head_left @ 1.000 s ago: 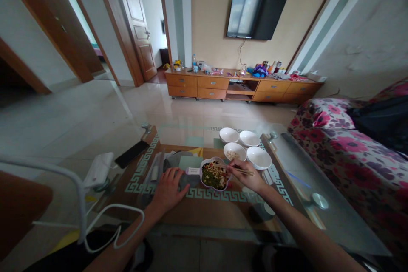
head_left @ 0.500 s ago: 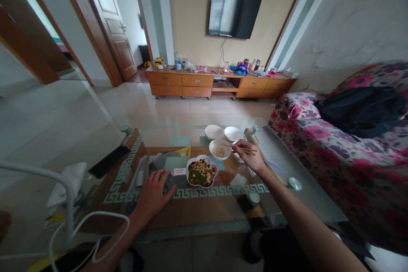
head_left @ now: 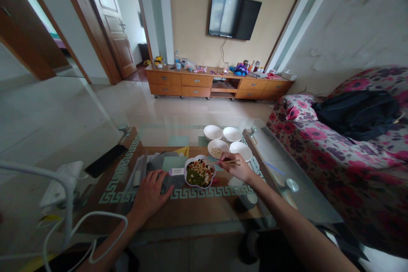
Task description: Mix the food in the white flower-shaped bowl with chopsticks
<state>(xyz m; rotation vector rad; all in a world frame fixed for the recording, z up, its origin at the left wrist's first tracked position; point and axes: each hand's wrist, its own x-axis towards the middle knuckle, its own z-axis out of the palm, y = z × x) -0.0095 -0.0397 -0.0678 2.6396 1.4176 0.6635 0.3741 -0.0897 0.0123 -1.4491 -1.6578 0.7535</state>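
Note:
My right hand grips a pair of chopsticks, their tips over the right side of a flower-shaped dish. Green beans, pale beans, dark and reddish pieces fill that dish in separate patches. My left hand lies on the glass table, fingers spread, beside the dish's labelled handle. Behind the dish stands a white bowl with pale pieces in it. Near it are three more white bowls, one at the back left, one at the back right and one at the right.
A black phone lies on the glass table at the left, near a white device and a looping white cable. A floral sofa stands at the right. Beyond are a wooden cabinet and a television.
My right hand has moved the chopsticks from the bowl with pale pieces back toward me and left, over the flower-shaped dish. My left hand stays in place.

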